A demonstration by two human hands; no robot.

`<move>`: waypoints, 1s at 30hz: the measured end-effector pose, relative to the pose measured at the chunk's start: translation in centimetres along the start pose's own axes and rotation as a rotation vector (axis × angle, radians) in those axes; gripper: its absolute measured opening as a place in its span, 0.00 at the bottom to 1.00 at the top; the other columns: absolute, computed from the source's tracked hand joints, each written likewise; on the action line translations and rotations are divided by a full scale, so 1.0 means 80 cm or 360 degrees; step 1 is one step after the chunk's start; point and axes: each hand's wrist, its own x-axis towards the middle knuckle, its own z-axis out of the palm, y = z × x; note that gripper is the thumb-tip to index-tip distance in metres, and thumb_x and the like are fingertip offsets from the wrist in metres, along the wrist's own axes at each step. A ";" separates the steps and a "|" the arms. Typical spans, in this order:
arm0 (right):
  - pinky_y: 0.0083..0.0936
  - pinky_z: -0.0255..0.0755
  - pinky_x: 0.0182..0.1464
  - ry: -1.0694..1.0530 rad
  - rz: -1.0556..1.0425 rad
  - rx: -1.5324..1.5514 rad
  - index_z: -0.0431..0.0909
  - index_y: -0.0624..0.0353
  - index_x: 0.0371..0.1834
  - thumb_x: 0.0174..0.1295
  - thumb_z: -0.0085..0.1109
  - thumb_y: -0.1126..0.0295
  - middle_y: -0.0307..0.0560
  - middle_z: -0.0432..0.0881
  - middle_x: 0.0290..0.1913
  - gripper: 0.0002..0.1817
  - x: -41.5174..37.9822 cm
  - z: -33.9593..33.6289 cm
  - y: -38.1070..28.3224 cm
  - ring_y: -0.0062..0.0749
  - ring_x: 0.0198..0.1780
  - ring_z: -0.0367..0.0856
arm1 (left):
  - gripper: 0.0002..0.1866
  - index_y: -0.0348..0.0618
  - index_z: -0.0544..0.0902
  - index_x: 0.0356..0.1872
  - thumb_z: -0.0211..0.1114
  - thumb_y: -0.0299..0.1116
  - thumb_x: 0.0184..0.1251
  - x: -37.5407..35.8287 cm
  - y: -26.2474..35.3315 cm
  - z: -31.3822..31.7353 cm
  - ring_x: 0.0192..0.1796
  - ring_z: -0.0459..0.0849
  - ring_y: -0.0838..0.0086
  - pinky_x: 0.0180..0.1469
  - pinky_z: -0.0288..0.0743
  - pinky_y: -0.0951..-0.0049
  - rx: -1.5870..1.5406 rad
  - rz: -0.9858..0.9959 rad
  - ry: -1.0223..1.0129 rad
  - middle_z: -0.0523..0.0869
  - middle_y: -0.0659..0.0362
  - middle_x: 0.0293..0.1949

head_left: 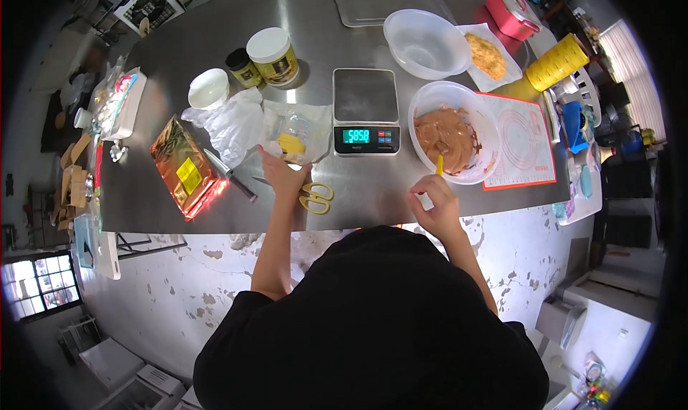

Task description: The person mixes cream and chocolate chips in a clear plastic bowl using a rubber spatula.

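My left hand (pixel 285 175) touches the near edge of a clear wrapper (pixel 315 116) with a yellow piece (pixel 292 143) in it; its fingers are spread. My right hand (pixel 434 201) is just below a white bowl (pixel 489 127) of brown mixture (pixel 444 139), thumb and forefinger curled close together near the end of a yellow handle (pixel 439 165) that stands in the mixture. Whether the fingers hold anything is too small to tell. Between the hands, a scale (pixel 365 98) reads 585.8 with nothing on it. Yellow-handled scissors (pixel 316 198) lie beside my left hand.
Left of my left hand are a plastic bag (pixel 233 132), a knife (pixel 231 175), a copper-coloured foil packet (pixel 185 168) and a small white bowl (pixel 208 89). Two jars (pixel 272 56) stand behind. Right lie a mat (pixel 527 141), an empty bowl (pixel 427 44) and a yellow roll (pixel 557 62).
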 end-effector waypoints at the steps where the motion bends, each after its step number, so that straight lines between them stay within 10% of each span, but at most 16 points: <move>1: 0.25 0.69 0.30 -0.0001 -0.0014 -0.0013 0.74 0.61 0.24 0.44 0.61 0.77 0.46 0.73 0.27 0.06 0.000 0.001 0.000 0.36 0.28 0.73 | 0.65 0.26 0.41 0.62 0.76 0.42 0.24 0.001 0.000 0.002 0.57 0.64 0.51 0.58 0.59 0.63 -0.0025 -0.0068 0.0023 0.60 0.38 0.57; 19: 0.29 0.67 0.30 -0.0025 -0.0002 0.0044 0.74 0.60 0.24 0.45 0.61 0.75 0.46 0.72 0.25 0.05 -0.002 -0.007 0.010 0.39 0.28 0.72 | 0.63 0.28 0.41 0.62 0.74 0.50 0.29 0.013 -0.013 0.038 0.58 0.63 0.51 0.58 0.59 0.59 0.0439 -0.0079 0.0442 0.60 0.40 0.58; 30: 0.28 0.68 0.27 0.0350 0.0280 -0.0027 0.72 0.62 0.27 0.54 0.55 0.74 0.49 0.73 0.23 0.03 -0.020 -0.043 0.034 0.42 0.24 0.73 | 0.43 0.25 0.49 0.58 0.65 0.32 0.43 -0.004 0.023 0.034 0.56 0.60 0.53 0.60 0.53 0.59 -0.0136 -0.0192 0.0827 0.56 0.39 0.55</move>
